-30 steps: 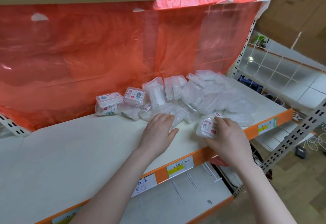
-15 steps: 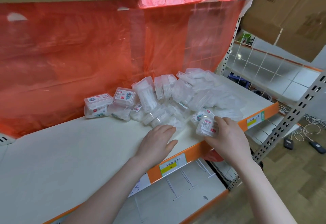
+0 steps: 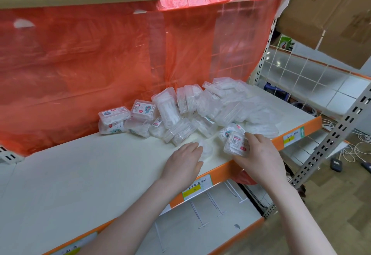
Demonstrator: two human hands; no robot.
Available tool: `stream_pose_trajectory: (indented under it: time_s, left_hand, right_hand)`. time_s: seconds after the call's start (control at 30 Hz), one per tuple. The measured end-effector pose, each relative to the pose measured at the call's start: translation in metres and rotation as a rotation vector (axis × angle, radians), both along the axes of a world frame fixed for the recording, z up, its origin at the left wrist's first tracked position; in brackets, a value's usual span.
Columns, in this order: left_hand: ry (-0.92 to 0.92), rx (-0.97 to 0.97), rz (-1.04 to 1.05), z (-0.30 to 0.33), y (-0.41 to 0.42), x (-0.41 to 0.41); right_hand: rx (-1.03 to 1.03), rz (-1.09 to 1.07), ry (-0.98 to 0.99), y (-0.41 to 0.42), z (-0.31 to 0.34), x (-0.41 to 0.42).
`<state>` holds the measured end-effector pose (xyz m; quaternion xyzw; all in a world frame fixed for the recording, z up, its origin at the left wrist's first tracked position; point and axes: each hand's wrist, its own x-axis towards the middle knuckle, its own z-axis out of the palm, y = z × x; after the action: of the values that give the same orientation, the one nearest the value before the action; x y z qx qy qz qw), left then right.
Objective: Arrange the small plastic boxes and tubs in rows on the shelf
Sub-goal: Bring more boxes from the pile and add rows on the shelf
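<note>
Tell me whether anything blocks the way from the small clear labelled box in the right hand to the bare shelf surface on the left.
Only the left hand, resting flat on the white shelf, lies beside the box.

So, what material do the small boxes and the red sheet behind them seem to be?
Small boxes: clear, glossy hard plastic, it seems; white contents show through. Red sheet: thin, translucent plastic film, wrinkled and shiny, with the wire grid visible behind it.
</note>
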<state>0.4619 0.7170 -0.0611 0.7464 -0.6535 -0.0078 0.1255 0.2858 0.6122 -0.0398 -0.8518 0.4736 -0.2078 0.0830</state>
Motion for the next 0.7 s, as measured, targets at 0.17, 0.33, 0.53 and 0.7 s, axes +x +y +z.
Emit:
stream_pose_trajectory:
  time_s: [0.17,0.33,0.53,0.7]
  left_hand:
    - [0.071,0.016,0.005,0.003,0.018,0.002]
    - [0.05,0.031,0.049,0.006,0.008,-0.002]
    - [0.015,0.035,0.147,0.005,-0.004,-0.006]
    - [0.003,0.046,0.232,0.003,-0.011,-0.01]
  right_hand:
    - [-0.011,0.002,-0.014,0.001,-0.003,-0.003]
    - [-0.015,0.018,-0.008,0.0,-0.003,-0.005]
    - [0.006,0.062,-0.037,-0.002,-0.002,-0.008]
    - [-0.007,0.105,-0.069,-0.003,-0.004,-0.013]
